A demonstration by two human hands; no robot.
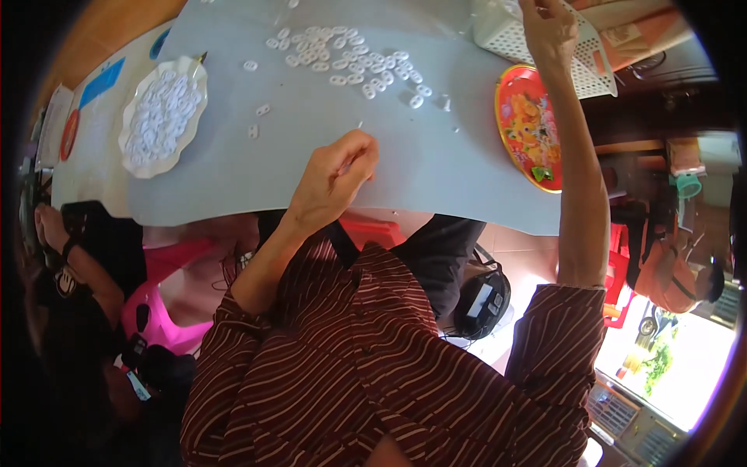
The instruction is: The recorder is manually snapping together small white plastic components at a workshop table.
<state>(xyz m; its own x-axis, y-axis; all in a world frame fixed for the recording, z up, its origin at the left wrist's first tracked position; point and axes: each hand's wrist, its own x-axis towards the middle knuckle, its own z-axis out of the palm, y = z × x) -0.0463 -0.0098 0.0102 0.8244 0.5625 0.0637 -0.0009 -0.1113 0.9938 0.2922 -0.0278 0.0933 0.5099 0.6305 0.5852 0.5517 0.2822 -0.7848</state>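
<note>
Rings (pixel 350 62), small and white, lie scattered in a loose heap on the far middle of the pale grey table (pixel 436 163), with a few strays nearer the left. Left hand (pixel 336 175) rests on the tabletop near its front edge, fingers curled shut and pinched on something thin; what it holds is too small to tell. Right hand (pixel 548 27) is stretched far out, apart from the heap, fingers closed on the rim of a white perforated basket (pixel 506 35) at the table's far right corner. White scalloped dish (pixel 159 117) at the left holds a full mound of the same rings, so a good share looks sorted already, judged against the loose pile left on the table. Round red tray (pixel 529 132) sits just below the basket, at the right edge. Another person in pink sits low on the left.
</note>
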